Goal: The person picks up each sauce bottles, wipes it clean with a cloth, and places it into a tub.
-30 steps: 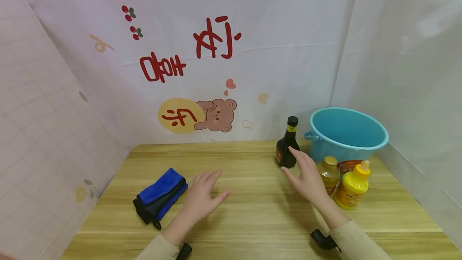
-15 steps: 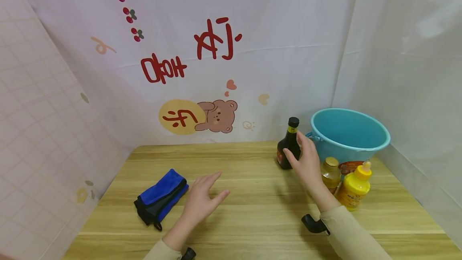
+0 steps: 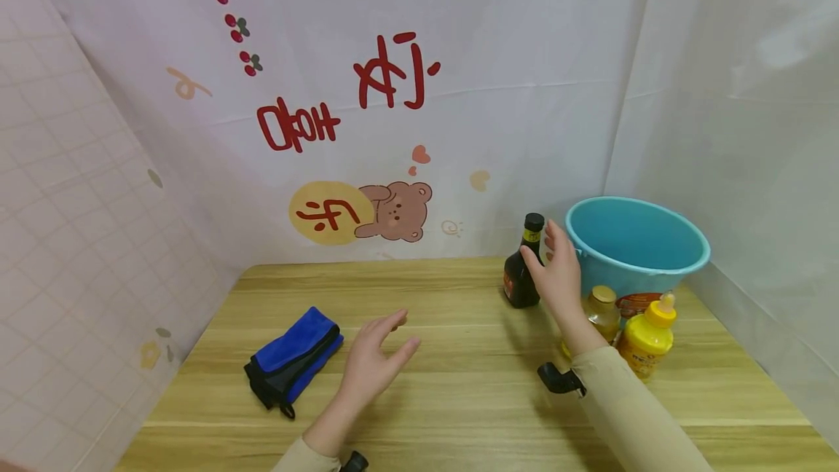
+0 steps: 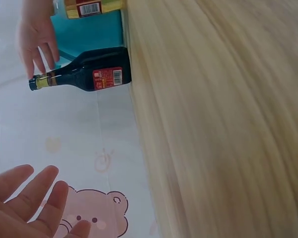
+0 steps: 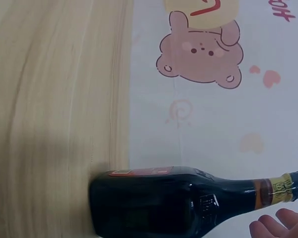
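A dark glass sauce bottle (image 3: pixel 520 279) with a black cap and red label stands upright toward the back of the wooden table. My right hand (image 3: pixel 558 275) is right beside its neck, thumb on the near side and fingers on the far side, not closed round it. In the right wrist view the bottle (image 5: pixel 154 203) fills the lower part, with fingertips (image 5: pixel 273 227) close by the neck. My left hand (image 3: pixel 372 359) hovers over the middle of the table, fingers spread and holding nothing. Nearest to it lies a folded blue and black cloth (image 3: pixel 295 355).
A light blue bucket (image 3: pixel 639 239) stands at the back right. Before it are a jar with a gold lid (image 3: pixel 601 312) and a yellow squeeze bottle (image 3: pixel 645 341), both partly behind my right forearm. A printed sheet (image 3: pixel 524 93) hangs behind the table (image 3: pixel 446 414).
My right hand has risen from low beside the sauce bottle to the level of its neck. My left hand has barely moved, and the bottle stays in place.
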{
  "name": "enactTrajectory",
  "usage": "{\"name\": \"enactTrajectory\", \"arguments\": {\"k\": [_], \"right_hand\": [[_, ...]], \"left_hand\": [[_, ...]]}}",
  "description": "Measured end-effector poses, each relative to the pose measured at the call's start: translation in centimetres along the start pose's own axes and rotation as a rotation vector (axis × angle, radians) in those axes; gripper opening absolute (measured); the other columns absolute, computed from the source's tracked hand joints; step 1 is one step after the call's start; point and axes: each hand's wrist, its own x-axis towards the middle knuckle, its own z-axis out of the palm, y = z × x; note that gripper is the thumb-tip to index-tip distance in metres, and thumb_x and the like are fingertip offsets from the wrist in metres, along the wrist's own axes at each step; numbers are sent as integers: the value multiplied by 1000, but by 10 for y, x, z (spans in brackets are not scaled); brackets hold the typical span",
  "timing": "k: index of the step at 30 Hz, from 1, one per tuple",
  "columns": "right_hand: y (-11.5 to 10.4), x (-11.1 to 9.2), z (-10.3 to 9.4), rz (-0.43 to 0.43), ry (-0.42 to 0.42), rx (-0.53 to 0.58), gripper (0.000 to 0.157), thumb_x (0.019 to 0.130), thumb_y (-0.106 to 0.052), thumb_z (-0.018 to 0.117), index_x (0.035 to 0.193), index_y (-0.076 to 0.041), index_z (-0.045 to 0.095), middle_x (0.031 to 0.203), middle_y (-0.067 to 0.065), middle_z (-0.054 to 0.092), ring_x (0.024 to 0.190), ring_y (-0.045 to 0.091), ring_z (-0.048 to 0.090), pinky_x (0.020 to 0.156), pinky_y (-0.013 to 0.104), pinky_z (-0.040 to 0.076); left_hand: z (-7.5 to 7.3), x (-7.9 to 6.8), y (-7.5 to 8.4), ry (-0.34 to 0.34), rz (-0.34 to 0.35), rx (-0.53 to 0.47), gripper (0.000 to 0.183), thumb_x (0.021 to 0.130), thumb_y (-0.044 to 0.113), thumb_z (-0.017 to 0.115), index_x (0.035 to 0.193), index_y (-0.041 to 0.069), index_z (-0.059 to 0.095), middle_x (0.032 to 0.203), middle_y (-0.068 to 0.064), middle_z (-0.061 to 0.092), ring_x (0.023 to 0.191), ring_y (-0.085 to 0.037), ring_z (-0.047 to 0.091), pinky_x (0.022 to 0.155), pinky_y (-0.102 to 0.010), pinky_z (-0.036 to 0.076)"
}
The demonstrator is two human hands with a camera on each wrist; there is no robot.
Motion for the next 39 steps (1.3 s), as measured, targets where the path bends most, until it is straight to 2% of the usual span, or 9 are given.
{"name": "enactTrajectory", "arguments": {"k": [8, 16, 24, 31, 36, 39], "right_hand": [[3, 13, 8, 67, 13, 15, 66, 95, -15, 67, 150, 2, 34, 143, 28, 45, 128, 42, 48, 102, 54, 44], [4, 25, 14, 157, 46, 39, 56, 96, -14, 65, 145, 1, 42, 131, 26, 55, 123, 40, 53, 101, 51, 46], [4, 31, 16, 202, 85, 1, 46, 95, -18, 68, 134, 1, 54, 121, 24, 61, 114, 38, 57, 99, 52, 47], [4, 31, 16, 185, 121, 4, 41, 94, -19, 70, 127, 2, 59, 118, 23, 64, 109, 38, 60, 95, 52, 49], [6, 30, 18, 158, 120, -15, 39, 94, -21, 70, 126, -1, 61, 119, 20, 64, 109, 36, 62, 94, 50, 51], [8, 28, 18, 139, 125, -19, 37, 93, -22, 71, 124, -2, 62, 117, 19, 64, 108, 35, 63, 93, 49, 52]], "left_hand": [[4, -3, 0, -6, -32, -80, 45, 92, 30, 72, 131, 9, 65, 116, -5, 70, 107, -25, 63, 89, -52, 51], [5, -6, 2, -34, -76, -103, 47, 91, 33, 72, 132, 10, 64, 118, -6, 70, 111, -25, 62, 93, -51, 49], [3, -8, -1, -28, -75, -91, 46, 92, 33, 71, 132, 11, 64, 118, -3, 70, 111, -26, 62, 93, -52, 49], [-5, -11, -4, -20, -71, -79, 43, 93, 31, 70, 131, 11, 65, 117, -4, 70, 111, -28, 62, 93, -54, 49], [-13, -13, -9, -42, -128, -94, 44, 92, 28, 72, 132, 13, 65, 120, -5, 69, 114, -28, 61, 95, -53, 48], [-21, -15, -13, -31, -128, -95, 43, 91, 25, 72, 132, 12, 65, 121, -8, 69, 114, -28, 61, 94, -54, 49]]}}
